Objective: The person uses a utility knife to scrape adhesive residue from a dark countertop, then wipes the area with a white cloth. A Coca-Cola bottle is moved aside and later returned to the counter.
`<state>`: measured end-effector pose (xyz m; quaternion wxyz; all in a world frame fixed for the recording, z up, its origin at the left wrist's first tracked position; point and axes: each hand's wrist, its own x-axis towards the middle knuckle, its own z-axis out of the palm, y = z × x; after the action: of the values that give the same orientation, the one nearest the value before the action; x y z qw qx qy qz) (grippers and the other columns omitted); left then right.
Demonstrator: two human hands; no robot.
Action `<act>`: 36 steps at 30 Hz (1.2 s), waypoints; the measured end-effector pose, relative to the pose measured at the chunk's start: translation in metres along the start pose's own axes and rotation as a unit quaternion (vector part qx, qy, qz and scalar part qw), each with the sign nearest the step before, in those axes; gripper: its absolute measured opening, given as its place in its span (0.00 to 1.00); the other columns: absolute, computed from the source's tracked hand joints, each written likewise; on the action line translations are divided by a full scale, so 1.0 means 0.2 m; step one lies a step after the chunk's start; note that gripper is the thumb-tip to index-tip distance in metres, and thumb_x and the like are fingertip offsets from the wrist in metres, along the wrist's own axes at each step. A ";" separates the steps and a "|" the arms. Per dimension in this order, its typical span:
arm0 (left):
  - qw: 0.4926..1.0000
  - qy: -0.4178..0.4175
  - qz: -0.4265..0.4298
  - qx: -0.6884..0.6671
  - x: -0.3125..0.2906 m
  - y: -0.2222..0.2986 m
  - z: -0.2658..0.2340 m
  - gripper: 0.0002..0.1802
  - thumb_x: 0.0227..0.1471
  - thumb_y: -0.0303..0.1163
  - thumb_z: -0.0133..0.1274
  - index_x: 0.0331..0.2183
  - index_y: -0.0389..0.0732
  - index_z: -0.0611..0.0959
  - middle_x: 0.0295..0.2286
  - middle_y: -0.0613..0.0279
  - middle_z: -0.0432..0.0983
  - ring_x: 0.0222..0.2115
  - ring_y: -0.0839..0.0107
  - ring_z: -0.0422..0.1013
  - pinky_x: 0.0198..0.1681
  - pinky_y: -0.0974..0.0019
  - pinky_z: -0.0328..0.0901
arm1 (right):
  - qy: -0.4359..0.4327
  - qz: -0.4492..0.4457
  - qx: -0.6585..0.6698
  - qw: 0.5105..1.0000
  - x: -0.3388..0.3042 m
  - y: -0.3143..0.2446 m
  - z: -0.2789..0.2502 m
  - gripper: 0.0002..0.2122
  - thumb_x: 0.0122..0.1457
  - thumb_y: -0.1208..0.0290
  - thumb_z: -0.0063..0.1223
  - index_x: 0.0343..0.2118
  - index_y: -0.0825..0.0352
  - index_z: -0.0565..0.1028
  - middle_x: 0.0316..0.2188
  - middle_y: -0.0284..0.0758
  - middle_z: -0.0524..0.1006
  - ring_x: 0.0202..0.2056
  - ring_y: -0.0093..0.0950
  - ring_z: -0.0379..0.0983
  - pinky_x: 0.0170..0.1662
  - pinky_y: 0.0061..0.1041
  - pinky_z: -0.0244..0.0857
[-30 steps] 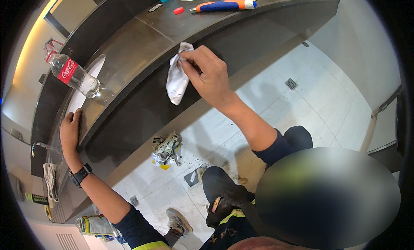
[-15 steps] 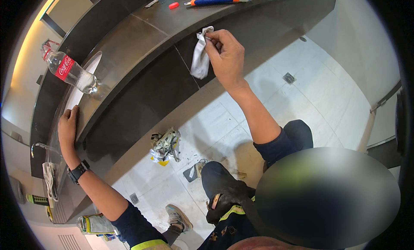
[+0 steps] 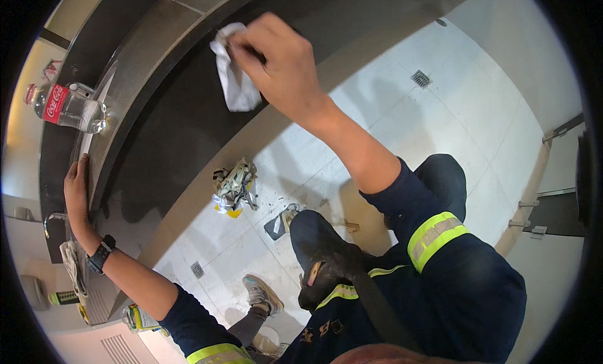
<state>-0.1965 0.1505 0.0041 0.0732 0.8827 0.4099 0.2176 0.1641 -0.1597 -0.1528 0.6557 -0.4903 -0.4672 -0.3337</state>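
A white cloth [image 3: 236, 81] hangs from my right hand [image 3: 279, 65], pinched between thumb and fingers. The cloth dangles in front of the dark face of the counter [image 3: 182, 106], and motion blurs the fingertips a little. On the left, my left hand [image 3: 76, 191] rests on the counter's edge beside a white basin [image 3: 107, 81], its fingers stretched out and holding nothing. Beyond that hand a clear plastic bottle [image 3: 75, 109] with a red label and red cap stands by the basin.
A crumpled heap of wrappers [image 3: 235, 185] lies on the tiled floor, with a small dark flat piece [image 3: 274, 228] nearby. Near my left forearm are a tap [image 3: 55, 217] and a folded pale cloth [image 3: 72, 270]. A floor drain [image 3: 420, 79] lies to the right.
My right hand has moved left along the counter front with the white cloth. The view has shifted, so the orange-and-blue tool on the counter no longer shows. My left hand stays at the edge.
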 end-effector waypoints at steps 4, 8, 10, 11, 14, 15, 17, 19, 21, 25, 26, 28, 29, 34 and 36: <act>1.000 0.014 -0.007 -0.015 0.00 0.04 0.07 0.27 0.68 0.45 0.49 0.49 0.27 0.81 0.37 0.51 0.80 0.39 0.69 0.73 0.51 0.68 0.64 | -0.040 0.133 -0.027 0.990 -0.51 0.09 -0.14 0.03 0.55 0.81 0.62 0.32 0.68 0.79 0.30 0.37 0.76 0.28 0.36 0.75 0.32 0.30 0.69; 0.999 0.026 0.032 -0.009 0.01 -0.03 0.03 0.27 0.68 0.47 0.49 0.48 0.28 0.82 0.36 0.50 0.80 0.39 0.70 0.72 0.50 0.67 0.65 | -0.034 0.121 -0.020 0.992 -0.45 0.07 -0.08 0.04 0.54 0.80 0.63 0.32 0.67 0.80 0.31 0.38 0.76 0.29 0.36 0.75 0.32 0.31 0.69; 1.000 0.019 -0.001 0.012 -0.03 -0.02 0.00 0.27 0.68 0.46 0.49 0.48 0.29 0.82 0.37 0.50 0.80 0.39 0.69 0.72 0.50 0.67 0.65 | -0.005 0.057 -0.014 0.998 -0.24 0.01 -0.01 0.05 0.53 0.80 0.63 0.32 0.67 0.80 0.31 0.38 0.76 0.29 0.36 0.75 0.33 0.31 0.69; 1.000 0.015 -0.015 0.022 -0.04 -0.01 -0.01 0.27 0.69 0.46 0.48 0.48 0.29 0.82 0.37 0.50 0.80 0.39 0.69 0.72 0.50 0.67 0.65 | 0.026 0.020 -0.011 0.999 -0.11 -0.02 0.04 0.05 0.52 0.80 0.64 0.32 0.66 0.80 0.30 0.37 0.76 0.30 0.36 0.75 0.33 0.31 0.69; 1.000 0.004 0.024 0.002 0.01 -0.01 0.01 0.27 0.68 0.47 0.49 0.48 0.28 0.81 0.37 0.49 0.80 0.40 0.69 0.72 0.51 0.67 0.64 | 0.100 -0.024 -0.028 0.994 0.02 0.01 0.09 0.05 0.52 0.75 0.65 0.31 0.63 0.79 0.30 0.35 0.75 0.33 0.36 0.76 0.35 0.33 0.71; 1.000 0.006 0.016 -0.003 0.01 -0.01 0.02 0.27 0.68 0.47 0.49 0.48 0.28 0.81 0.37 0.50 0.79 0.40 0.69 0.72 0.51 0.67 0.64 | 0.079 -0.001 -0.043 0.996 -0.04 0.01 0.07 0.05 0.51 0.76 0.65 0.30 0.63 0.79 0.29 0.35 0.75 0.32 0.36 0.75 0.34 0.33 0.70; 1.000 0.011 0.001 -0.012 0.00 -0.01 0.02 0.28 0.68 0.47 0.49 0.48 0.28 0.81 0.37 0.51 0.79 0.39 0.69 0.71 0.51 0.68 0.64 | 0.040 0.044 -0.071 0.996 -0.29 0.03 0.03 0.05 0.50 0.77 0.65 0.30 0.64 0.80 0.28 0.35 0.76 0.31 0.37 0.74 0.34 0.33 0.69; 1.000 0.016 0.002 -0.009 -0.02 0.02 0.03 0.28 0.68 0.48 0.49 0.47 0.27 0.81 0.37 0.51 0.79 0.39 0.70 0.71 0.51 0.68 0.64 | 0.020 0.063 -0.055 0.996 -0.39 0.04 0.00 0.06 0.50 0.78 0.66 0.30 0.63 0.80 0.28 0.35 0.76 0.31 0.36 0.74 0.34 0.33 0.69; 1.000 0.012 0.005 -0.003 -0.01 0.04 0.04 0.28 0.68 0.48 0.49 0.48 0.27 0.81 0.37 0.51 0.79 0.39 0.69 0.71 0.51 0.67 0.64 | 0.032 0.046 -0.050 0.997 -0.33 0.04 0.01 0.06 0.49 0.79 0.66 0.30 0.63 0.80 0.28 0.34 0.76 0.31 0.36 0.74 0.34 0.33 0.68; 1.000 0.011 0.014 -0.012 -0.01 0.02 0.04 0.28 0.68 0.48 0.49 0.46 0.27 0.81 0.34 0.52 0.79 0.37 0.70 0.70 0.49 0.67 0.65 | 0.094 -0.023 -0.061 0.993 -0.07 0.00 0.07 0.07 0.47 0.80 0.67 0.29 0.63 0.80 0.28 0.33 0.76 0.31 0.34 0.72 0.34 0.31 0.68; 1.000 0.019 0.011 -0.013 -0.01 0.02 0.05 0.28 0.68 0.48 0.49 0.46 0.27 0.82 0.33 0.52 0.79 0.36 0.70 0.70 0.48 0.66 0.65 | 0.107 -0.029 -0.061 0.992 -0.08 0.00 0.08 0.07 0.47 0.81 0.67 0.29 0.63 0.80 0.28 0.33 0.76 0.30 0.34 0.72 0.33 0.31 0.67; 1.000 0.025 0.008 -0.006 -0.02 0.03 0.04 0.28 0.68 0.48 0.49 0.44 0.27 0.82 0.32 0.53 0.78 0.35 0.70 0.70 0.46 0.66 0.66 | 0.054 0.024 -0.059 0.996 -0.31 0.03 0.03 0.07 0.47 0.80 0.67 0.29 0.63 0.80 0.28 0.32 0.76 0.31 0.34 0.72 0.33 0.31 0.67; 1.000 0.022 0.008 0.000 -0.03 0.05 0.04 0.28 0.68 0.48 0.50 0.44 0.26 0.82 0.31 0.53 0.78 0.34 0.70 0.70 0.46 0.65 0.66 | 0.026 0.049 -0.060 0.997 -0.33 0.00 -0.01 0.07 0.47 0.80 0.67 0.29 0.63 0.80 0.28 0.32 0.77 0.31 0.34 0.72 0.33 0.31 0.67; 0.999 0.038 0.018 0.026 -0.07 0.01 0.00 0.28 0.67 0.49 0.50 0.42 0.27 0.82 0.32 0.45 0.78 0.34 0.64 0.72 0.46 0.62 0.66 | 0.078 -0.039 -0.016 0.996 0.05 -0.06 0.12 0.05 0.51 0.80 0.64 0.30 0.65 0.80 0.27 0.34 0.76 0.30 0.33 0.72 0.34 0.31 0.67; 0.997 0.046 0.001 0.056 -0.05 0.09 0.08 0.30 0.67 0.52 0.47 0.43 0.29 0.82 0.38 0.35 0.79 0.39 0.46 0.75 0.48 0.56 0.67 | 0.004 0.013 -0.018 1.000 0.04 -0.06 0.05 0.04 0.53 0.80 0.63 0.31 0.66 0.80 0.28 0.35 0.75 0.31 0.33 0.73 0.34 0.30 0.67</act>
<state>-0.1821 0.1320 -0.0087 0.0047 0.8750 0.4234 0.2346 0.1524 -0.1541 -0.1408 0.6529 -0.5069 -0.4519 -0.3355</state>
